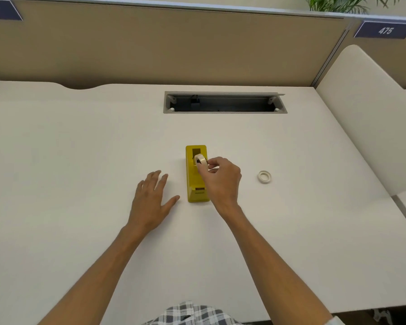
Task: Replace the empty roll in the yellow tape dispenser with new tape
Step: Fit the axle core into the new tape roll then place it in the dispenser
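Tape roll (201,162) is pinched upright by right hand (220,179) over yellow dispenser (195,184); left hand (151,198) is spread flat on desk (80,148) (second roll (264,177) lies apart).

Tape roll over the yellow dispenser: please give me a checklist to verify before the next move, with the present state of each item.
1. Right hand pinches the tape roll firmly: ok.
2. Roll is over the well of the yellow dispenser: ok.
3. Well is free of the old core: cannot tell, the roll hides it.
4. Other roll lies apart on the desk, out of the way: ok.
5. Left hand steadies the dispenser: not ok, it rests flat on the desk beside it.
6. Loose tape end faces the cutter: cannot tell.
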